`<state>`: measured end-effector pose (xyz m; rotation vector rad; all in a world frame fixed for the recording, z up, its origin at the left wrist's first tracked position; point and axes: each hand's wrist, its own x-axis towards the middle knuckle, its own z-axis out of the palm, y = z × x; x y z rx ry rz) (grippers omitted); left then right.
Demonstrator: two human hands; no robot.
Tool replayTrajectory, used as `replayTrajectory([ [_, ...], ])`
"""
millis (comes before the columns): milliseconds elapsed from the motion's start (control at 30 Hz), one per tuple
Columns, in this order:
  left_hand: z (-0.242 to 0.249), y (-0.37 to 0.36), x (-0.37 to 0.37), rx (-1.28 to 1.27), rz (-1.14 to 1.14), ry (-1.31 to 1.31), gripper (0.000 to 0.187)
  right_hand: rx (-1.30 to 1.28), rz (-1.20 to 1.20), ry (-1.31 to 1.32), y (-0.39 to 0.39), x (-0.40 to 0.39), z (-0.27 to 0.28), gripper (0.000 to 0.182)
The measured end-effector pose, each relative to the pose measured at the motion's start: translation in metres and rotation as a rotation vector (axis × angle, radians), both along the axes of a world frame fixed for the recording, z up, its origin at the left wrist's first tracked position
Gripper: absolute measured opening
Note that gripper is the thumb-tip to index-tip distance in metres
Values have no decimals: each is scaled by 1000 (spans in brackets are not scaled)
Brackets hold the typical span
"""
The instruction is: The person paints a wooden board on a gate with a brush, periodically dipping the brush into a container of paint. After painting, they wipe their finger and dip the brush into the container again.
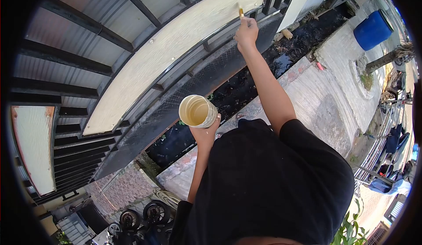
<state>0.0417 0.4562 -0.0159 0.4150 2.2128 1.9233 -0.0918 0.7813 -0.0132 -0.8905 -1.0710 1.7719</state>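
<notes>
My right hand (247,33) grips a small paintbrush (241,12) with a yellowish handle. Its bristles meet the upper right end of a long cream-coloured panel (176,42), which has a wood-grain look and is fixed to a black metal fence (79,60). Closer to my body, my left hand (205,133) is wrapped round a pale plastic cup (198,111), its mouth tipped toward me. A yellowish-cream liquid shows inside the cup. Part of my left fingers is hidden behind it.
A ditch with dark water (171,144) runs between the fence and the concrete pavement (307,100). To the right stand a blue barrel (372,30) and a tree trunk (387,59). Motorbikes (145,221) are parked at the lower left. Another cream panel (35,144) is at far left.
</notes>
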Motion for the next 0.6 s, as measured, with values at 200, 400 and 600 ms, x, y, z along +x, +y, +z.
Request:
replayTrajectory([
  [200, 4, 6, -5, 25, -4, 1, 46, -52, 709, -151, -75, 37, 38, 13],
  [400, 5, 7, 1, 35, -9, 2, 45, 117, 131, -96, 11, -12, -2, 18],
  [600, 0, 11, -7, 54, -11, 7, 41, -139, 657, -112, -48, 35, 34, 11],
])
